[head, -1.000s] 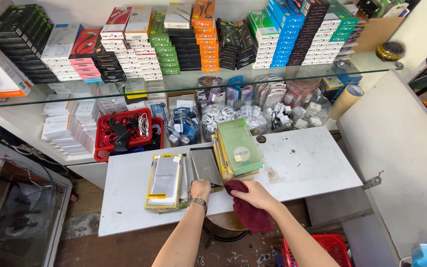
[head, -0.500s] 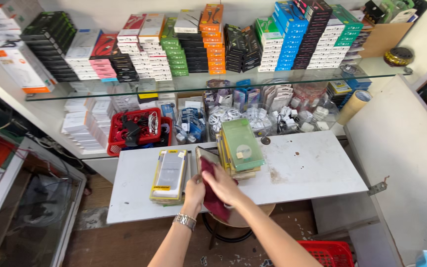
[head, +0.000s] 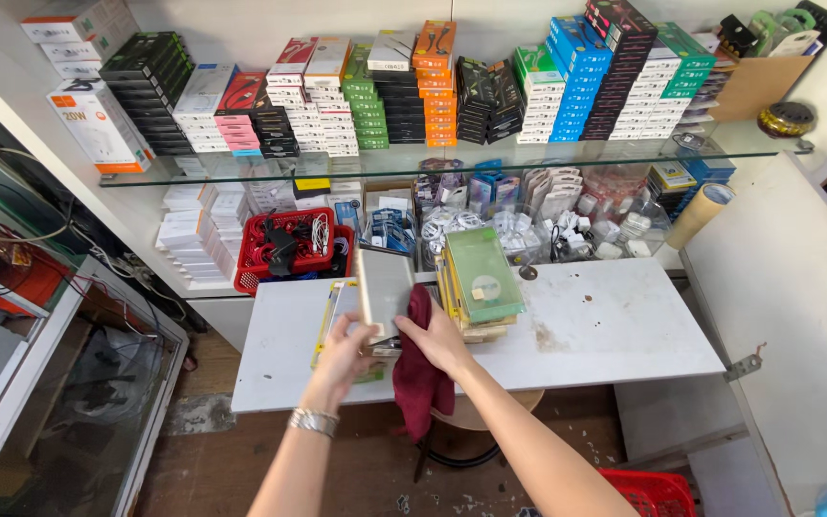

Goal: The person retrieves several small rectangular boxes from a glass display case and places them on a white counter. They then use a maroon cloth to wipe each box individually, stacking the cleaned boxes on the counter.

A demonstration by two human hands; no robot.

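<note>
Flat grey package (head: pixel 382 287) now lifted by both hands, soft maroon cloth (head: pixel 420 369) dangling.

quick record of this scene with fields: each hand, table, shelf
left hand: left hand lifts a flat grey package off the table
right hand: right hand holds a dark red cloth beside it
table: white table bearing a stack of green-topped packages
shelf: glass shelf with stacked coloured boxes; red basket below
</note>
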